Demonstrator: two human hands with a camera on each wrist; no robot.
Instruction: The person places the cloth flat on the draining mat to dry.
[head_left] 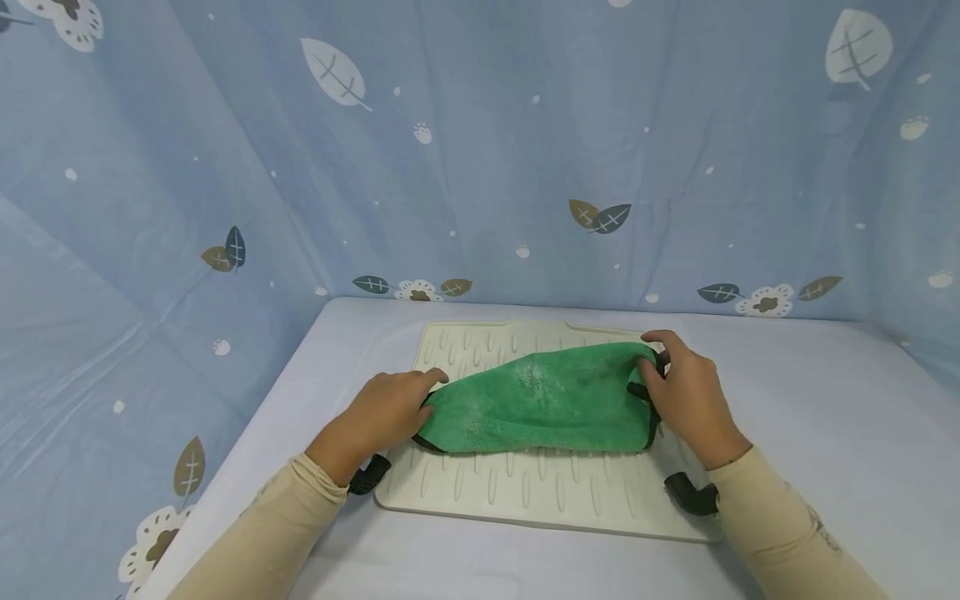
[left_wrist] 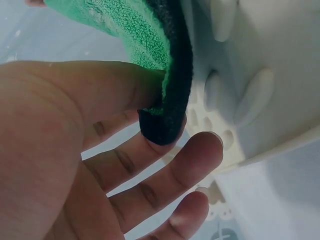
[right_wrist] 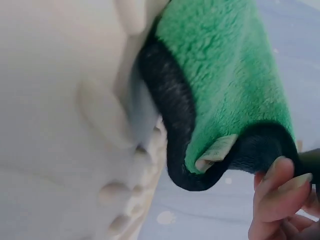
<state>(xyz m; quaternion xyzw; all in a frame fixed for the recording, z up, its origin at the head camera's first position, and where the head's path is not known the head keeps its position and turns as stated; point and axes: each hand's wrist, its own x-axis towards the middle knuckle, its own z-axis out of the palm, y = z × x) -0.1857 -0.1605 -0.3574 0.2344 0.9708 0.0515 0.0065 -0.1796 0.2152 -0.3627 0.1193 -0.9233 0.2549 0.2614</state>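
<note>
A green plush cloth (head_left: 540,404) with a black edge stretches between my two hands above a cream ribbed mat (head_left: 525,500). My left hand (head_left: 386,412) pinches its left end; in the left wrist view the thumb presses the black hem (left_wrist: 175,65) against a finger, while other fingers spread apart. At the raised right end, my right hand (head_left: 690,396) pinches the cloth. In the right wrist view the fingertips grip the dark trim (right_wrist: 265,145), and a small white label (right_wrist: 217,151) shows inside the fold. Pale dusty marks show on the cloth's middle.
The mat lies on a white-covered table (head_left: 810,400). A blue curtain (head_left: 480,167) printed with leaves and flowers hangs behind and at the left. Black devices (head_left: 370,475) sit at both wrists, beside beige sleeves (head_left: 262,525).
</note>
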